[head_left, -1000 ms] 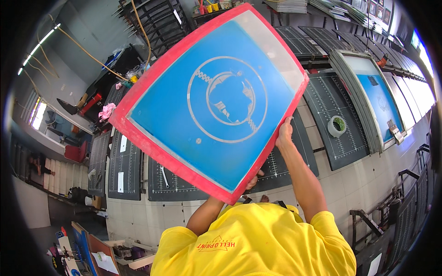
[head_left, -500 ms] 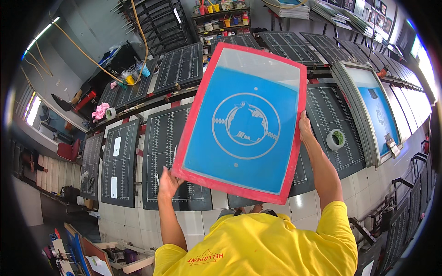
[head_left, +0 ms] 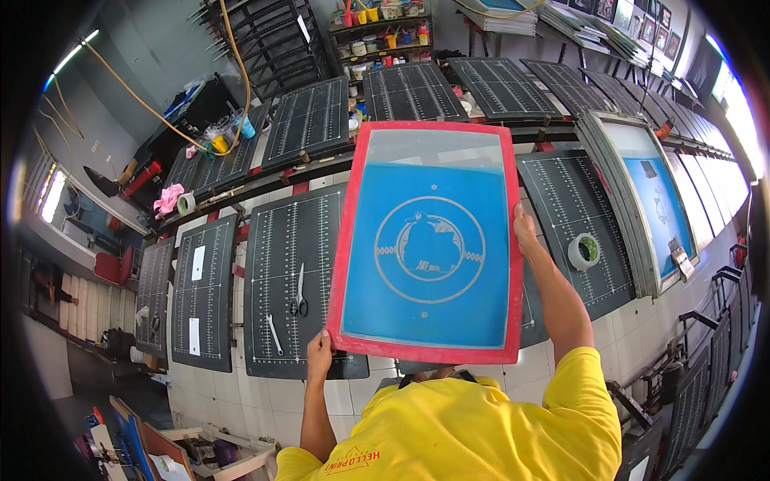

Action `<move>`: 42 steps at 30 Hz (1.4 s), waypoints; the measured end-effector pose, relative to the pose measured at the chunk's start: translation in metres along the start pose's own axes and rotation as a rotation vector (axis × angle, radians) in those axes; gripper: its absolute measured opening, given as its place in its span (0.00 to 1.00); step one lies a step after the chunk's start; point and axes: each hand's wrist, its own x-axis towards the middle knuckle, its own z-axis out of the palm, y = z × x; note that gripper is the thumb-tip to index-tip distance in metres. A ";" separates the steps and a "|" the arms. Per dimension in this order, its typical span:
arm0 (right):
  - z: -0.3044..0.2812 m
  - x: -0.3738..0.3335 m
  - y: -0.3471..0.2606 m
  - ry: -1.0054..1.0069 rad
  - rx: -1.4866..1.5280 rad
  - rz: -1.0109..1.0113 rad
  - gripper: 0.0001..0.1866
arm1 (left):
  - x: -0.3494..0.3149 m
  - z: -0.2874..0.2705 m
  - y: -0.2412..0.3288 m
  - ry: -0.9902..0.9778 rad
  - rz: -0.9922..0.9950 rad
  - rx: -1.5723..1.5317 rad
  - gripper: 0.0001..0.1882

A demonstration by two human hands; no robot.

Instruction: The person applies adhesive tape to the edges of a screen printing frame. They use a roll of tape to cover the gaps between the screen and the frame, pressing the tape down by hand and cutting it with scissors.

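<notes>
left hand point(head_left: 319, 350): raised, fingers curled shut in a grip | right hand point(head_left: 524, 228): higher, arm stretched up, fingers clasped | both forearms lifted from lower edge

**White-tiled worktop under rows of black ruled boards**

The white-tiled worktop point(head_left: 317, 397) carries black boards with white ruled scales. On the nearest board point(head_left: 285, 264) lie scissors point(head_left: 300, 293) and a wrench point(head_left: 274, 334). A tape roll point(head_left: 584, 251) sits on a board at right; another roll point(head_left: 185, 203) and a pink cloth point(head_left: 167, 198) lie far left.
</notes>
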 end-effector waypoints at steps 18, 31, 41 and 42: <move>0.000 0.016 0.017 0.056 -0.072 -0.030 0.39 | -0.004 0.020 0.000 0.206 0.243 0.522 0.24; -0.025 0.006 0.021 0.153 -0.357 -0.245 0.30 | -0.001 0.023 -0.010 0.169 0.319 0.592 0.21; -0.147 -0.078 0.062 0.657 -0.732 -0.373 0.16 | -0.006 0.009 -0.027 0.413 0.381 0.331 0.18; -0.159 -0.082 0.069 0.701 -0.706 -0.392 0.17 | -0.005 0.012 -0.020 0.418 0.386 0.315 0.18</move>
